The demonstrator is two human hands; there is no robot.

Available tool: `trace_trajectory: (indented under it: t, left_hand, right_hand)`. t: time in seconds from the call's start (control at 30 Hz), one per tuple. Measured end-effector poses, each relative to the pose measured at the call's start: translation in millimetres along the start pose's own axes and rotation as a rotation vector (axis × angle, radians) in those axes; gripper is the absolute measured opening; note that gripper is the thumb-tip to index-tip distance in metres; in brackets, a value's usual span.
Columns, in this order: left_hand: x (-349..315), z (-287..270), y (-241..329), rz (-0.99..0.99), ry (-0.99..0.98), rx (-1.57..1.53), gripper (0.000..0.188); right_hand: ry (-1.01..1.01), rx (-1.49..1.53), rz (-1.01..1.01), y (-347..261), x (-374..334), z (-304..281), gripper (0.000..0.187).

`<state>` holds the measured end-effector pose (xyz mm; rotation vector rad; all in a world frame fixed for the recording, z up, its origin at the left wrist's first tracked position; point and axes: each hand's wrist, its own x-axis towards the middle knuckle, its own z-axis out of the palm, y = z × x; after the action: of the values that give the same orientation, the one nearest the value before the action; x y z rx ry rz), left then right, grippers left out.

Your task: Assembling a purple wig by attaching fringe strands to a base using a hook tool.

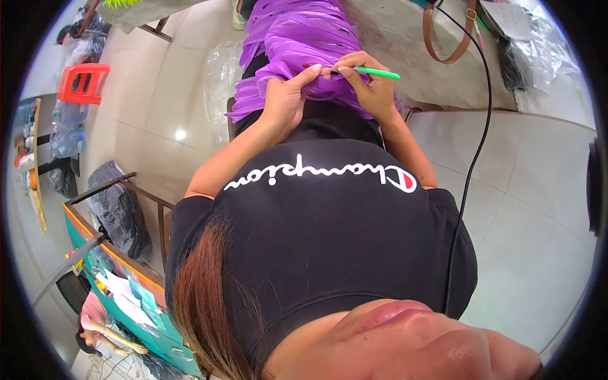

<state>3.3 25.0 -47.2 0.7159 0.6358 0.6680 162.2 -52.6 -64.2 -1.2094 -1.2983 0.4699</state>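
Purple fabric (310,39), cut or folded into many narrow strips, lies bunched over my lap and reaches away from me. My left hand (285,102) is closed on its near part, the thumb pressed toward the fingers. Close beside it, my right hand (372,94) grips a slim tool with a bright green handle (379,73) between thumb and fingers. The handle sticks out to the right, and the other end points at my left fingertips. That working end is too small to make out. A small dark red spot shows by my left thumb tip.
A grey table (405,44) stands ahead to the right, with a brown strap (443,57) and a black cable (484,126) near it. Clear plastic (218,82) lies on the floor. A red stool (84,83) stands at left. Another person (95,323) sits at a desk lower left.
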Motion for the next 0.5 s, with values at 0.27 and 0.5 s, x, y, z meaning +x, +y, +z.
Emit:
trace_trajectory:
  t: [0.27, 0.5]
  left_hand:
    - [-3.6, 1.3, -3.4, 0.106, 0.038, 0.108, 0.009]
    - [-2.9, 0.9, -6.3, 0.162, 0.089, 0.146, 0.009]
  right_hand:
    - [-0.061, -0.297, -0.238, -6.0, 8.5, -5.4, 0.005]
    - [-0.239, -0.479, -0.2, -7.6, 12.0, -22.7, 0.006]
